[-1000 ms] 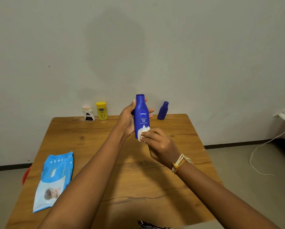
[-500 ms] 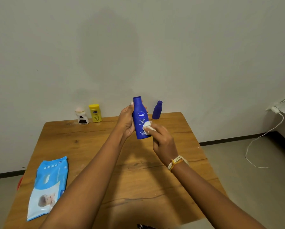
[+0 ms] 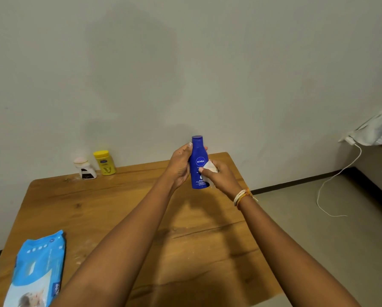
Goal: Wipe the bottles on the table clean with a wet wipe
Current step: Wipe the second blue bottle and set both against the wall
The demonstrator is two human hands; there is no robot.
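Left hand (image 3: 179, 166) wraps the upright blue bottle (image 3: 199, 165), held above the far part of the wooden surface (image 3: 119, 209); right hand (image 3: 219, 176) pinches a folded wet wipe (image 3: 209, 168) against its right flank. Likely risk: the dampened plastic could slip or twist in the one-handed hold if the wipe presses hard. Count in view: three bottles, namely this one, a yellow bottle (image 3: 104, 162) and a white bottle (image 3: 85, 169) by the wall, plus one wipes pack (image 3: 38, 271).

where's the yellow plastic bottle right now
In the head view, the yellow plastic bottle stands upright at the far left edge of the wooden table, against the wall, just right of the small white bottle.
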